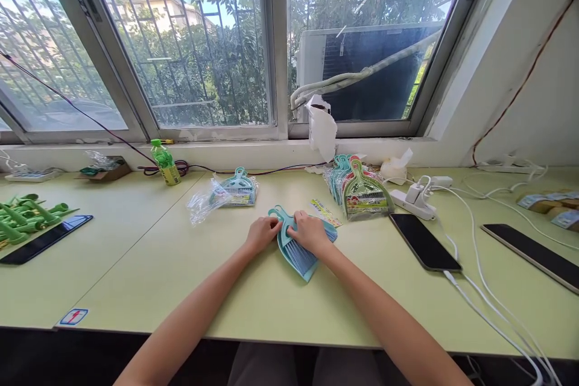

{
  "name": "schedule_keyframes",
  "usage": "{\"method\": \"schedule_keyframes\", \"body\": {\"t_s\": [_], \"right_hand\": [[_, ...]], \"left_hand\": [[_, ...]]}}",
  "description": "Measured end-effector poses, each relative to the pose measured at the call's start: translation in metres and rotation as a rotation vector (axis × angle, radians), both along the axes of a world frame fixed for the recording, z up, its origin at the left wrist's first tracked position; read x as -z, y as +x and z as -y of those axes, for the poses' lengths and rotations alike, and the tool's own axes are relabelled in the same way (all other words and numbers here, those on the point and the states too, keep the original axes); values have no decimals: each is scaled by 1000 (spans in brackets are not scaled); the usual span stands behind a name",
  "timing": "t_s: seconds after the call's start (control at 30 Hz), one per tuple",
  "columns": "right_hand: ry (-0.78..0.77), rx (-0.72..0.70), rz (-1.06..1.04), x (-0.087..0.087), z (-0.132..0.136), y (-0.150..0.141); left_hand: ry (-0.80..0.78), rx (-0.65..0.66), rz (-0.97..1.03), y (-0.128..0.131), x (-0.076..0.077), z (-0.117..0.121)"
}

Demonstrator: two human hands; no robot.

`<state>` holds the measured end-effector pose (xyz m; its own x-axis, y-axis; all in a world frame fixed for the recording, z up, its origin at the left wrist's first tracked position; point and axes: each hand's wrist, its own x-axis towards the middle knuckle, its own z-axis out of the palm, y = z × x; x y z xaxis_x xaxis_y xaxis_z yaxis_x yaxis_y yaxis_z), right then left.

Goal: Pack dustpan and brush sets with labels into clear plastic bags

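Observation:
A light blue dustpan (280, 212) lies tilted on the table in front of me, its handle towards the window. A small matching hand brush (298, 256) with blue-grey bristles is set against it. My left hand (263, 234) is closed at the left edge of the dustpan, near its handle. Over the brush, my right hand (310, 234) is closed, its fingers bent round the top and partly hiding it. Just behind the right hand lies a yellow-green printed card (325, 212).
A bagged blue dustpan set (239, 187) with crumpled plastic wrap (205, 205) is further back. Several packed sets (366, 193) stand back right. Phones (425, 241), a power strip (411, 204) and white cables lie right. A green bottle (166, 163) and green plastic pieces (27, 217) are left.

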<state>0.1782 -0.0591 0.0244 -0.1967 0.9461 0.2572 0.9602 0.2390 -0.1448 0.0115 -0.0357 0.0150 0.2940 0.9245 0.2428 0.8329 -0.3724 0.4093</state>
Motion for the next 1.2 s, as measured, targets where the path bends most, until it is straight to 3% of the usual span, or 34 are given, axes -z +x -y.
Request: {"method": "schedule_keyframes", "body": {"t_s": [0.2, 0.4, 0.47, 0.8, 1.0, 1.2], "right_hand": [[18, 78, -41, -2, -6, 10], [23, 128, -44, -1, -11, 18], [27, 124, -40, 0, -11, 19], [-5, -12, -31, 1, -6, 9], [-25, -48, -84, 4, -6, 8], [-14, -112, -116, 7, -3, 3]], "left_hand": [[-36, -137, 41, 4, -2, 2], [-8, -260, 26, -4, 5, -8], [1, -209, 14, -7, 7, -11], [179, 308, -154, -7, 3, 0], [506, 266, -259, -20, 4, -14], [550, 463, -387, -24, 10, -23]]}}
